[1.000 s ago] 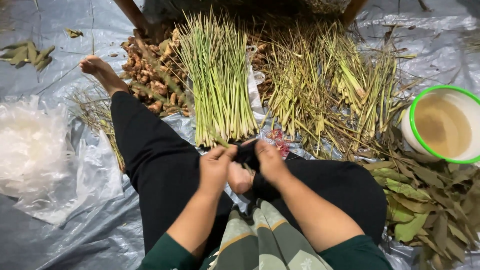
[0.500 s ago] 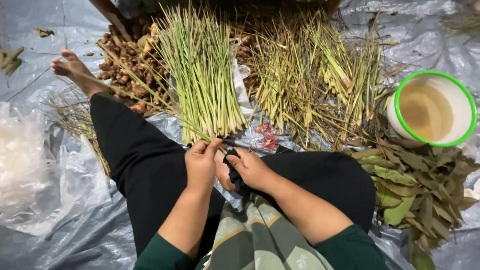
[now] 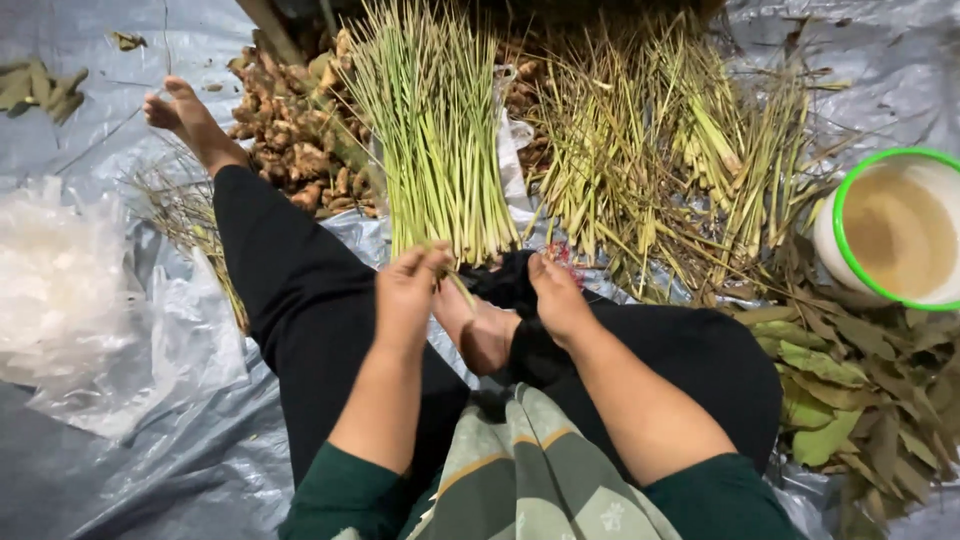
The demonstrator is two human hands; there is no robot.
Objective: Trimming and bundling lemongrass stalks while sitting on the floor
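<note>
So compared to half a second ago, the left hand (image 3: 405,290) has come up a bit and now sits right at the cut ends of the neat lemongrass bundle (image 3: 432,130), top middle of the frame. The white bowl with the green rim (image 3: 893,228) has slid toward the right edge and is now partly cut off.

Only the head view here. The left hand's fingers are closed around a thin stalk (image 3: 458,284) that pokes out below the fingertips. The right hand (image 3: 558,297) rests on dark cloth by the bare foot in the middle; can't tell if it's gripping anything, the fingertips are hidden. Ginger roots (image 3: 290,140) sit upper left, mostly behind the bundle. Dried leaves (image 3: 860,380) run off the lower right.
</note>
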